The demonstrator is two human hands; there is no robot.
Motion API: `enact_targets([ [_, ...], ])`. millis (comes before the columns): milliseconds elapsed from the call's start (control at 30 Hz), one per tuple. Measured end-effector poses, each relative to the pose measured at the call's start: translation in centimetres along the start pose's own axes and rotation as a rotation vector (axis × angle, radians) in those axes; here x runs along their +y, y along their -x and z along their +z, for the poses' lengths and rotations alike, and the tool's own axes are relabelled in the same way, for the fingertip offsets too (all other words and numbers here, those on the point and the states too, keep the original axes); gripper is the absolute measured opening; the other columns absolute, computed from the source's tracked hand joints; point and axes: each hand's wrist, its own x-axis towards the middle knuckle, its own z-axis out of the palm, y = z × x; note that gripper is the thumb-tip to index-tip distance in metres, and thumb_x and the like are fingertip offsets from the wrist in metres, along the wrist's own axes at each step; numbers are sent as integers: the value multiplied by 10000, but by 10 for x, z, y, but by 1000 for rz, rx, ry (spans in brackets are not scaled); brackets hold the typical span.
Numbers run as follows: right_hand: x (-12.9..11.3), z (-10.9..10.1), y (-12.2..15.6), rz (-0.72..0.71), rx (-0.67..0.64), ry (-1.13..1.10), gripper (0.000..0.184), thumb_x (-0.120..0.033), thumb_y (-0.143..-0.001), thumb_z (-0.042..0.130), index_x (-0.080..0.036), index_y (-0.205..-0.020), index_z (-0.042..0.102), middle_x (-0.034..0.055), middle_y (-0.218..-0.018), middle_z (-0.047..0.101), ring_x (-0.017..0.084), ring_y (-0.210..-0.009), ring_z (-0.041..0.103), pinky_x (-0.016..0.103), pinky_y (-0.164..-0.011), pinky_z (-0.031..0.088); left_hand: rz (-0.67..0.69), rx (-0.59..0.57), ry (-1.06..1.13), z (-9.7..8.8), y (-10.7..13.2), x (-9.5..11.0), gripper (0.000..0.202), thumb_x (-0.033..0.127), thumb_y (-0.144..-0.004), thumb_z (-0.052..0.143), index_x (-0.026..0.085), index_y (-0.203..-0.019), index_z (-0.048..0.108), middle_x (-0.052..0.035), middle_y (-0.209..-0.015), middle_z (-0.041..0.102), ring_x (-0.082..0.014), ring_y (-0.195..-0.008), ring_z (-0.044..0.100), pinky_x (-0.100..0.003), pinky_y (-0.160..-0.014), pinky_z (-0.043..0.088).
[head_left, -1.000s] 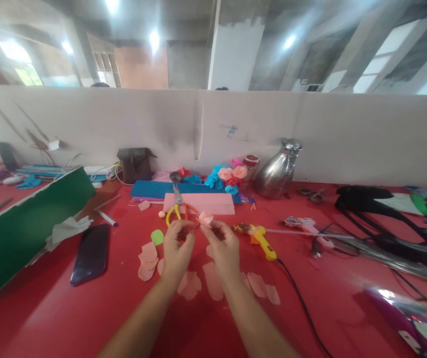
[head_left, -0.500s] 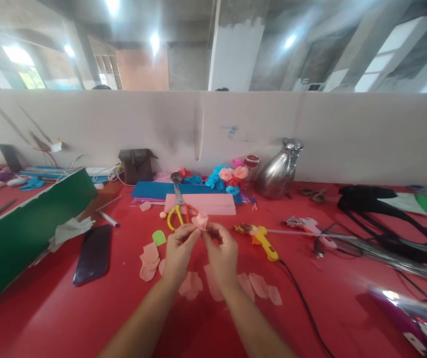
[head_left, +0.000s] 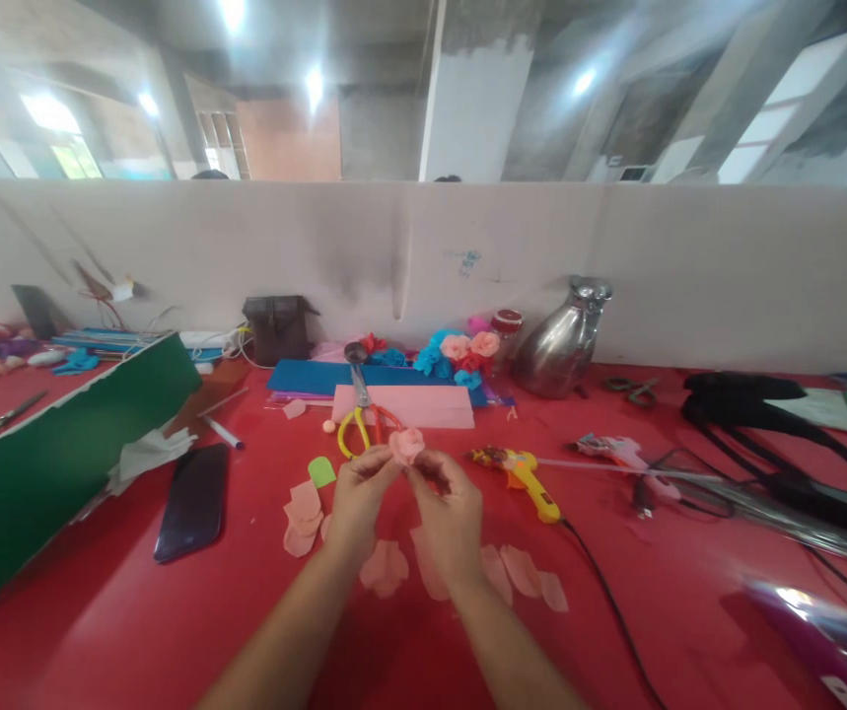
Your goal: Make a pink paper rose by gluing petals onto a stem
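Pink petal-shaped pieces (head_left: 385, 569): flat on red bench (head_left: 172, 636), perhaps for easy pick-up. Left hand (head_left: 356, 493), right hand (head_left: 451, 505): grip closed in both, fingertips pinching pink flower (head_left: 406, 446) low from either side, above bench, presumably sparing its layers. Yellow glue gun (head_left: 530, 480): handle nearward, likely for reach. Scissors (head_left: 361, 395): across pink sheet (head_left: 430, 404). Bunched flowers (head_left: 456, 347): farther back, probably for safekeeping.

A single head-worn camera looks from above and behind the pink paper flower (head_left: 406, 447), facing forward and down. It sits fairly near, yet takes in the red table (head_left: 119, 631) widely on both sides of the flower. Beyond the flower, the view meets a pale partition (head_left: 282, 237) and, above that, a room (head_left: 379, 128) perhaps too blurred to judge well.
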Motion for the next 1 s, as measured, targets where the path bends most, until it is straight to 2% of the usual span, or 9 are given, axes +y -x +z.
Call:
enact_targets([
  [200, -2, 0, 0, 35, 16, -23, 136, -290, -723, 629, -177, -798, 639, 37, -784, 676, 172, -730, 615, 285, -680, 490, -27, 92, 53, 2, 1, 1, 141, 205, -619, 709, 180, -757, 695, -15, -744, 662, -140, -749, 576, -280, -809, 413],
  [333, -3, 1, 2, 33, 22, -21, 172, -312, -718, 634, -167, -809, 650, 56, -789, 683, 183, -734, 623, 298, -676, 501, -10, 49, 43, 1, 2, 2, 100, 223, -638, 699, 167, -721, 694, -27, -757, 665, -156, -784, 580, -289, -817, 415],
  [533, -5, -1, 4, 38, -9, -11, 204, -317, -750, 611, -173, -885, 661, 78, -881, 697, 205, -808, 638, 320, -718, 502, -10, 23, 52, 0, 1, 2, 146, 240, -649, 700, 172, -777, 718, -44, -804, 685, -174, -858, 587, -303, -863, 402],
  [700, -5, -2, 4, 53, 6, 10, 206, -340, -740, 623, -169, -845, 670, 76, -831, 704, 208, -775, 644, 325, -714, 509, -19, 16, 82, -2, 0, -1, 119, 223, -645, 706, 167, -749, 716, -47, -804, 680, -167, -844, 585, -296, -842, 410],
  [1000, -2, -3, 3, 22, 15, 34, 154, -311, -724, 639, -183, -795, 687, 59, -815, 700, 196, -758, 637, 315, -706, 507, -74, -16, 125, -3, 0, -3, 187, 203, -644, 707, 176, -828, 724, -53, -823, 685, -165, -834, 590, -293, -824, 425],
])
